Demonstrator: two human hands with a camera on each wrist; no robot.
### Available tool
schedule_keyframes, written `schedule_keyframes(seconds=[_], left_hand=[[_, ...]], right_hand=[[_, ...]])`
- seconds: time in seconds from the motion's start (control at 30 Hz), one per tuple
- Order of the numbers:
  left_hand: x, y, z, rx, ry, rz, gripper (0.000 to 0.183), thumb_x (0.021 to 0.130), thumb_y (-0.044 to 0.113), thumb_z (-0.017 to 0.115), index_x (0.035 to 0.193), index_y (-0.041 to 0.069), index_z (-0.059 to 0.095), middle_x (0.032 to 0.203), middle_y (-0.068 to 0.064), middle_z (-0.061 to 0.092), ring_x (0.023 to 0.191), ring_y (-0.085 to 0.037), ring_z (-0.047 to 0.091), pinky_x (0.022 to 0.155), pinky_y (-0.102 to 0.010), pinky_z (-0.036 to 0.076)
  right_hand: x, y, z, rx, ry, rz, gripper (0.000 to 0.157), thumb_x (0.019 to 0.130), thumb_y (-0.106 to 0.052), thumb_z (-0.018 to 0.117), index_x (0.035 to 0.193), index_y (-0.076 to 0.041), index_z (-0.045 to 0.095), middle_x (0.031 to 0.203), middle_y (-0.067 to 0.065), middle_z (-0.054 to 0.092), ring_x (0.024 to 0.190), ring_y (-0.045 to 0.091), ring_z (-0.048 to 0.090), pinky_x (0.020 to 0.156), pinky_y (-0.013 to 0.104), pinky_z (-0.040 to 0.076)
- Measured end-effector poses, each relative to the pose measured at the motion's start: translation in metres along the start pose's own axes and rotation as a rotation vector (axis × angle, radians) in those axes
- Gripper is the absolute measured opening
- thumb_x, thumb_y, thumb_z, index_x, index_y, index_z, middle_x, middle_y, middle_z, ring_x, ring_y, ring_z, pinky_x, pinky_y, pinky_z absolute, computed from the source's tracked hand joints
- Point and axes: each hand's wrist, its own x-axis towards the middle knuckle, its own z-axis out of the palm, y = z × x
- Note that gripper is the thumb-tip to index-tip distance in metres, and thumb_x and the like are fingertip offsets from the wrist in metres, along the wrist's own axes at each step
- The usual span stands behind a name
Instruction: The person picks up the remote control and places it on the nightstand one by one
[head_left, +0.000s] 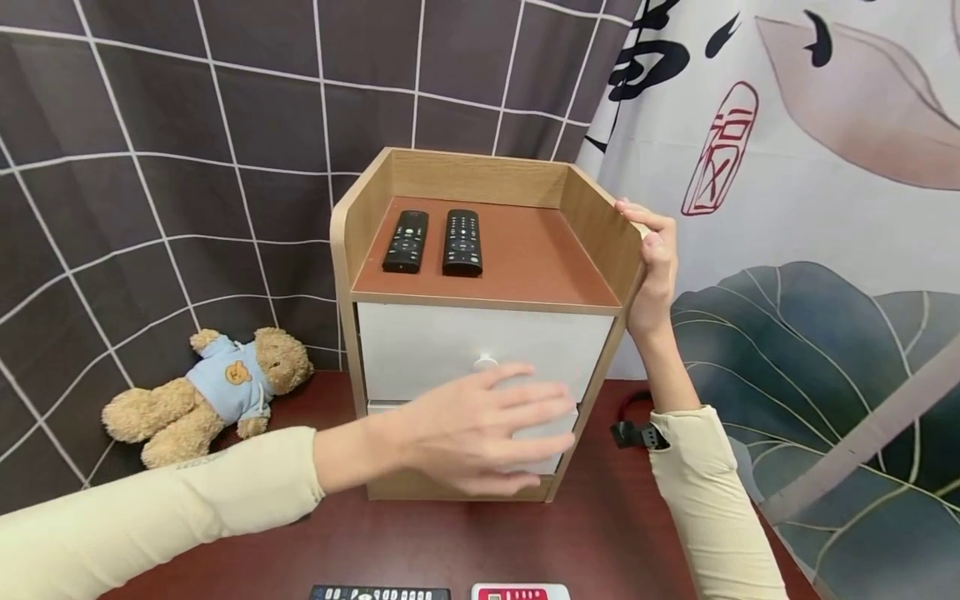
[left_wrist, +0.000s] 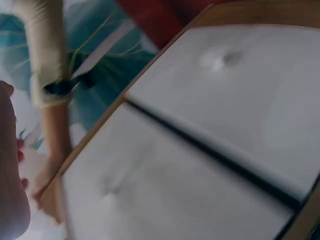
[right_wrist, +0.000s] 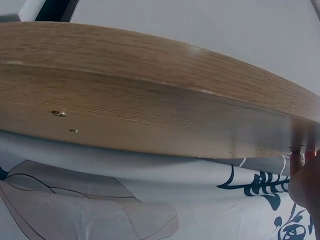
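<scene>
Left hand point(head_left: 483, 429): loose, fingers spread, hides much of lower drawer point(head_left: 551, 465) | right hand point(head_left: 652, 271): grips side of drawer cabinet point(head_left: 442, 342), which stands on tabletop point(head_left: 600, 508) | front remote control point(head_left: 380, 594): cut off

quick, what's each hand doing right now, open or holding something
Left hand: open, fingers spread, holding nothing, in front of the white drawers.
Right hand: holding the cabinet by its side's top edge.

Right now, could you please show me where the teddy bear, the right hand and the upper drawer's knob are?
Teddy bear point(head_left: 225, 388): head view, on its blue top.
Right hand point(head_left: 653, 265): head view, on its middle.
Upper drawer's knob point(head_left: 485, 362): head view, on its round front.
</scene>
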Motion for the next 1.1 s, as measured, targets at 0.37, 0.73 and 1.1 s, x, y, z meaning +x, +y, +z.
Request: schedule_keyframes(seconds=[0.37,0.73,1.1], left_hand=[[-0.047,0.048,0.059,-0.189,-0.101,0.062,0.054,0.098,0.057,0.043,0.135,0.022,0.059,0.141,-0.007,0.057,0.134,-0.023,0.050,0.113,-0.041,0.038],[-0.095,0.107,0.095,-0.252,-0.229,0.022,0.063,0.092,0.067,0.047,0.140,0.027,0.054,0.142,-0.002,0.054,0.132,-0.015,0.050,0.111,-0.038,0.039],[-0.105,0.159,0.133,-0.242,-0.230,-0.192,0.053,0.096,0.059,0.049,0.136,0.026,0.056,0.135,0.000,0.057,0.119,-0.010,0.056,0.098,-0.025,0.043]], right_hand=[[-0.003,0.001,-0.001,0.000,0.002,0.014,0.035,0.093,-0.034,0.045,0.112,-0.012,0.064,0.125,0.006,0.065,0.132,0.028,0.046,0.113,0.035,0.029],[0.000,-0.003,-0.001,-0.011,0.011,0.017,0.036,0.094,-0.035,0.043,0.113,-0.012,0.064,0.127,0.008,0.064,0.131,0.028,0.046,0.110,0.035,0.031],[-0.001,-0.002,0.003,-0.009,0.018,0.019,0.036,0.094,-0.035,0.043,0.113,-0.012,0.064,0.126,0.007,0.064,0.132,0.028,0.045,0.111,0.034,0.030]])
